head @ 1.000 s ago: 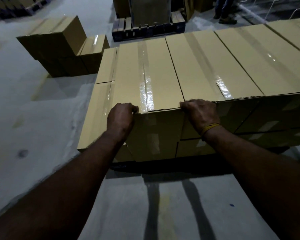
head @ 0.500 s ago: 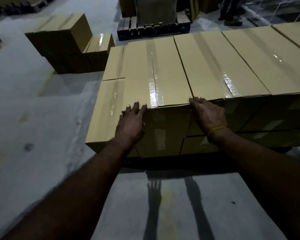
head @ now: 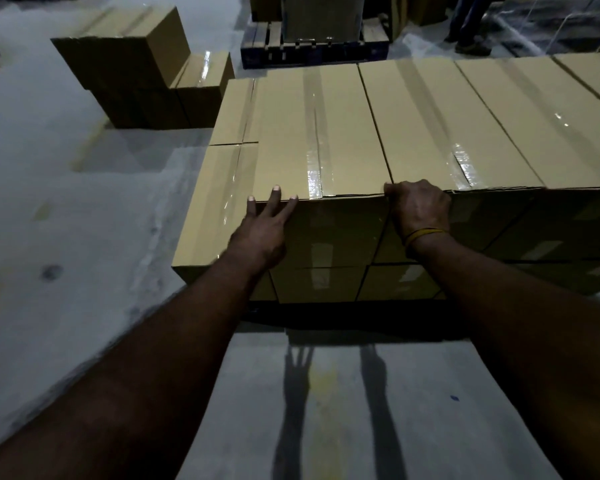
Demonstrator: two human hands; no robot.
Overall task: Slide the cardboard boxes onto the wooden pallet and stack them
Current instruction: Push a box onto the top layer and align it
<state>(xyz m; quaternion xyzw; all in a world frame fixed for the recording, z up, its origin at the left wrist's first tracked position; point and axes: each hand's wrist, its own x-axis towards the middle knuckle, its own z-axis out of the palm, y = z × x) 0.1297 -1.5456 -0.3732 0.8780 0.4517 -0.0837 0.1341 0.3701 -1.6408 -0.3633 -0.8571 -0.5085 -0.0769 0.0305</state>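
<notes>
A long taped cardboard box (head: 319,133) lies on top of the stack in front of me, beside more boxes of the same kind (head: 447,126). My left hand (head: 267,223) presses flat on the box's near face at its left corner, fingers straight and tips reaching the top edge. At the right corner my right hand (head: 418,209) grips the near top edge, fingers curled into the seam with the neighbouring box. A lower row of boxes (head: 219,202) sticks out on the left. The pallet (head: 326,313) under the stack is a dark strip, barely visible.
A separate pile of boxes (head: 136,71) stands on the concrete floor at the back left. Behind the stack is a dark blue pallet (head: 309,50) with a load on it. A person's legs (head: 468,22) show at the back right. Bare floor lies around my arms.
My left hand has uncurled from the box's corner and now lies flat with straight fingers. My right hand keeps its grip at the right corner. The box has barely shifted.
</notes>
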